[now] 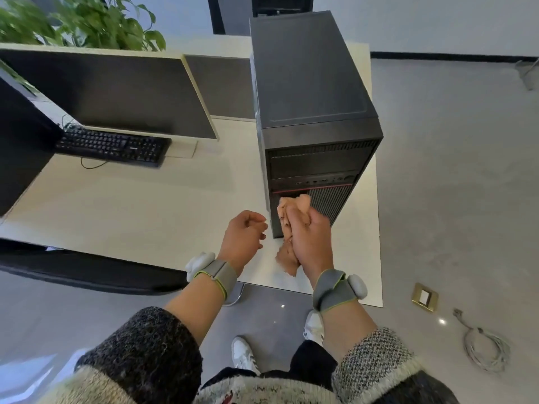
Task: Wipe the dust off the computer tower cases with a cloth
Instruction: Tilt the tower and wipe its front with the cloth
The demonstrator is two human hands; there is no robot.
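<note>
Woolly sleeves (140,345) fill the bottom edge of the head view. Beyond them, the right hand (310,240) has its grip closed tight round a bunched peach cloth (294,208). The cloth looks pressed to the lower front of the black tower (315,91), at the tower's 6 o'clock end, and a loose tail hangs below the fist. The left hand (243,237), at 9 o'clock of the right, has its fingers loosely curled and holds nothing. The cloth should handle as soft, light and limp, so a wadded fistful suits it. The tower stands upright at the right edge of the pale surface (131,199). It is likely heavy, stiff and smooth-sided, best steadied by a flat palm on its top or side, with care over the front sockets. Counted: one cloth, one tower plainly seen, two hands, one monitor (116,91) and one keyboard (110,147) at 9 o'clock of the tower, and one coiled cable (487,348) on the floor (452,170) at 4 o'clock.
</note>
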